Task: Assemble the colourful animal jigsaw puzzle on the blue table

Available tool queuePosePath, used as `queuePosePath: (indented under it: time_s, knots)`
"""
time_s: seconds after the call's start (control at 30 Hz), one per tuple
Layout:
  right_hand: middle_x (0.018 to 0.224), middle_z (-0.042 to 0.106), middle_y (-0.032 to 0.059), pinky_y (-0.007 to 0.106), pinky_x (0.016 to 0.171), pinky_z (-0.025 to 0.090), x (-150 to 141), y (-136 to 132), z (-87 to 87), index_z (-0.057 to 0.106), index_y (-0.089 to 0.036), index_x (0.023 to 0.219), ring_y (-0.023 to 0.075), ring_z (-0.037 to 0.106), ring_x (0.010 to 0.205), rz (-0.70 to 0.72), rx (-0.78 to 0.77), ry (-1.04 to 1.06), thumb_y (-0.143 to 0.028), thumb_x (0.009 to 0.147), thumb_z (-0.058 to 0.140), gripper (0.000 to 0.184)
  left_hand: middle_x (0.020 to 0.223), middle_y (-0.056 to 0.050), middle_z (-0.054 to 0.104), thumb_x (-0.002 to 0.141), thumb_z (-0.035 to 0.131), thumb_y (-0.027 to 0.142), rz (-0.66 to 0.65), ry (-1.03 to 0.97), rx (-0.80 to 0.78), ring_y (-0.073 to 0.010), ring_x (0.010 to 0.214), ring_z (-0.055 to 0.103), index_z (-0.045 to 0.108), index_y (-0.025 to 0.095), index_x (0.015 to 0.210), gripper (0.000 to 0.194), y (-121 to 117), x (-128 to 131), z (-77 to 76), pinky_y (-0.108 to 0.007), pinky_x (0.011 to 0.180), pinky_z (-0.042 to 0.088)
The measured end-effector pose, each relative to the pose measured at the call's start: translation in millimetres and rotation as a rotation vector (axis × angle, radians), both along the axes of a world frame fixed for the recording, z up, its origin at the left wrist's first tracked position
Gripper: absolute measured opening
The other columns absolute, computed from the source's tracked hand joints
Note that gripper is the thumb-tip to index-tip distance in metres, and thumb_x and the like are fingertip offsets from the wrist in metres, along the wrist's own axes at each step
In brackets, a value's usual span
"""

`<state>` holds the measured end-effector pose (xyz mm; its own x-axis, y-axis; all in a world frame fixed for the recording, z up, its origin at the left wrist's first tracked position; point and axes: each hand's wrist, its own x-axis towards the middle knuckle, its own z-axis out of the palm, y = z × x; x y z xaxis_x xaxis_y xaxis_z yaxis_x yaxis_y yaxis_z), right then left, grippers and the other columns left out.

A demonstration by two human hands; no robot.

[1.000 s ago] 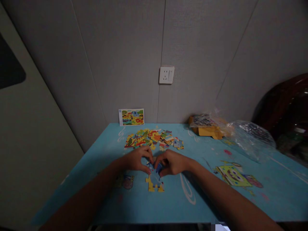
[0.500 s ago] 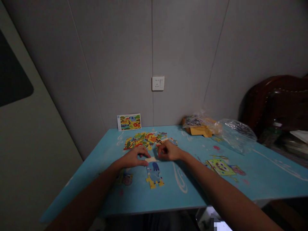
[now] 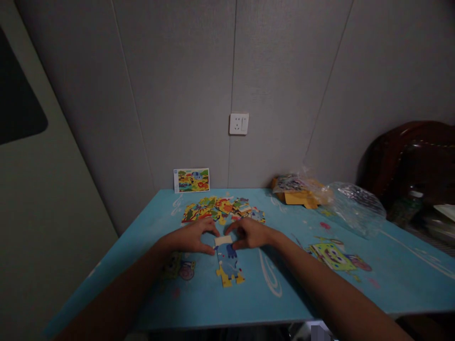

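A column of joined puzzle pieces [image 3: 227, 265] with a blue elephant and yellow ground lies flat at the front middle of the table. At its top end is a puzzle piece [image 3: 223, 250] with a pale strip. My left hand [image 3: 194, 237] grips this piece at its left side, thumb and forefinger curved at the edge. From the right, my right hand [image 3: 250, 233] has its forefinger at the top edge and its thumb at the right edge; its other fingers are curled. Behind the hands spreads a heap of loose puzzle pieces [image 3: 208, 208].
A picture card [image 3: 194, 181] leans on the wall at the back left. An orange packet [image 3: 296, 196] and clear plastic bag [image 3: 355, 208] lie at the back right. The blue tablecloth [image 3: 284, 265] carries printed cartoon figures. Beyond the right side are a bottle [image 3: 408, 206] and dark chair [image 3: 408, 147].
My right hand has opened from a tight pinch into a wider hold at the top piece. More of that piece shows between the hands. The whole view has shifted slightly.
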<state>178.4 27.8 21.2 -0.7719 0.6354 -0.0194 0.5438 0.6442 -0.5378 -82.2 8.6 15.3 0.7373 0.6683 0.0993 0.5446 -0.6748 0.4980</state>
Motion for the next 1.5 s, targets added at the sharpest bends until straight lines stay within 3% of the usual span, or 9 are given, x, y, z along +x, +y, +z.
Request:
queuePosePath:
  time_s: [0.23, 0.37, 0.53, 0.83, 0.93, 1.03, 1.13, 1.27, 1.5]
  knots:
    - [0.058, 0.049, -0.0069, 0.02, 0.051, 0.029, 0.5, -0.1, 0.3, 0.069, -0.016, 0.112, 0.008, 0.044, 0.052, -0.011, 0.009, 0.001, -0.029, 0.066, 0.078, 0.048, 0.089, -0.003, 0.059, 0.073, 0.074, 0.039, 0.04, 0.036, -0.013, -0.0163, 0.081, 0.058, 0.071, 0.019, 0.106, 0.039, 0.9, 4.4, 1.9, -0.024, 0.073, 0.044]
    - [0.057, 0.05, -0.0069, 0.02, 0.051, 0.029, 1.3, 1.0, -0.5, 0.069, -0.015, 0.111, 0.0081, 0.044, 0.051, -0.008, 0.012, 0.008, -0.029, 0.066, 0.078, 0.048, 0.064, 0.003, 0.053, 0.075, 0.07, 0.043, 0.096, 0.066, -0.069, -0.0122, 0.059, 0.05, 0.072, 0.019, 0.108, 0.041, 2.5, 3.3, 0.9, -0.021, 0.057, 0.037]
    - [0.056, 0.05, -0.0069, 0.02, 0.049, 0.029, 1.4, 1.4, -0.5, 0.07, -0.015, 0.109, 0.0084, 0.045, 0.05, -0.018, 0.015, 0.009, -0.032, 0.066, 0.079, 0.047, 0.057, 0.005, 0.049, 0.074, 0.07, 0.045, 0.135, 0.043, -0.126, -0.0107, 0.053, 0.047, 0.072, 0.019, 0.111, 0.045, 0.8, 3.0, 1.1, -0.019, 0.05, 0.031]
    - [0.057, 0.052, -0.005, 0.02, 0.052, 0.03, 0.9, 2.9, -3.4, 0.071, -0.014, 0.104, 0.009, 0.045, 0.052, -0.036, 0.033, 0.054, -0.037, 0.07, 0.076, 0.041, 0.055, 0.005, 0.052, 0.075, 0.071, 0.045, 0.153, 0.039, -0.018, -0.0107, 0.053, 0.049, 0.074, 0.019, 0.1, 0.036, 5.1, -0.9, 1.7, -0.022, 0.056, 0.035]
    - [0.062, 0.058, -0.0006, 0.022, 0.054, 0.03, -1.3, 5.9, -6.7, 0.072, -0.014, 0.094, 0.0104, 0.048, 0.056, -0.221, 0.172, 0.095, -0.036, 0.082, 0.064, 0.026, 0.062, 0.001, 0.058, 0.083, 0.062, 0.047, 0.42, -0.129, 0.194, -0.0135, 0.061, 0.052, 0.073, 0.017, 0.087, 0.032, 17.1, -9.1, -3.2, -0.024, 0.063, 0.04]
    - [0.069, 0.066, 0.0041, 0.025, 0.057, 0.03, -7.5, 7.7, -11.4, 0.072, -0.016, 0.09, 0.0135, 0.054, 0.06, -0.461, 0.348, 0.083, -0.031, 0.089, 0.053, 0.024, 0.086, -0.006, 0.065, 0.084, 0.062, 0.045, 0.712, -0.174, 0.456, -0.0221, 0.087, 0.056, 0.073, 0.018, 0.093, 0.031, 30.7, -14.0, -14.4, -0.035, 0.083, 0.044]
    - [0.075, 0.07, 0.0091, 0.027, 0.059, 0.03, -18.5, 6.6, -17.5, 0.071, -0.017, 0.091, 0.0183, 0.06, 0.065, -0.567, 0.522, -0.011, -0.032, 0.091, 0.047, 0.028, 0.115, -0.012, 0.06, 0.076, 0.07, 0.052, 0.8, -0.101, 0.476, -0.0318, 0.113, 0.048, 0.073, 0.023, 0.107, 0.043, 40.1, -12.3, -27.7, -0.049, 0.101, 0.037]
    - [0.078, 0.071, 0.0126, 0.028, 0.058, 0.03, -29.8, 4.7, -22.5, 0.07, -0.015, 0.086, 0.0201, 0.062, 0.066, -0.454, 0.625, -0.118, -0.032, 0.09, 0.046, 0.029, 0.134, -0.011, 0.048, 0.073, 0.073, 0.054, 0.742, -0.017, 0.399, -0.0365, 0.127, 0.036, 0.071, 0.028, 0.112, 0.047, 45.2, -6.1, -37.6, -0.054, 0.104, 0.033]
    - [0.064, 0.066, 0.0042, 0.025, 0.057, 0.03, -11.5, 15.5, -12.1, 0.071, -0.017, 0.086, 0.0137, 0.054, 0.056, -0.394, 0.501, 0.135, -0.03, 0.087, 0.05, 0.025, 0.114, -0.007, 0.061, 0.082, 0.068, 0.045, 0.614, -0.059, 0.469, -0.0293, 0.114, 0.045, 0.077, 0.027, 0.094, 0.024, 45.7, -9.0, -33.2, -0.048, 0.101, 0.038]
